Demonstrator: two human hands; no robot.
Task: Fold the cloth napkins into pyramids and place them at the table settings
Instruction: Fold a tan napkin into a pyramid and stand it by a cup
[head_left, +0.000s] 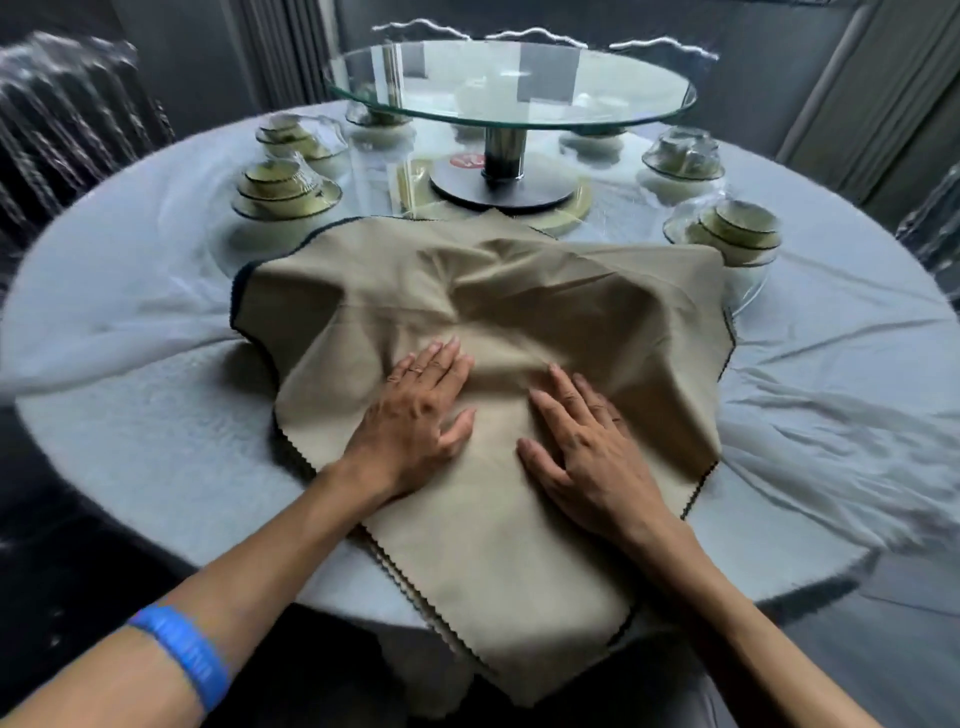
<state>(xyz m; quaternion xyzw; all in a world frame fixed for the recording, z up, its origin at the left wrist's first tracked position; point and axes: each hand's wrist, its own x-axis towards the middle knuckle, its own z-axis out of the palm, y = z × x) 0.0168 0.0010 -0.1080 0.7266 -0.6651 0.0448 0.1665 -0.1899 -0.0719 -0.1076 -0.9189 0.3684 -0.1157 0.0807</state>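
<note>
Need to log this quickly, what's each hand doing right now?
Left hand: open, fingers flat, pressing on the tan napkin.
Right hand: open, fingers flat, pressing on the same napkin.

One head-worn wide-angle view, looking forward and steeply down from the near edge of the round counter (130, 467).

The camera sits close above the forearms, which enter from the bottom corners; the left hand (415, 415) and right hand (587, 447) lie near mid-frame. Farther off, the glass turntable (511, 78) fills the upper centre. Straight lines bow toward the frame edges. No second view shares the scene.
</note>
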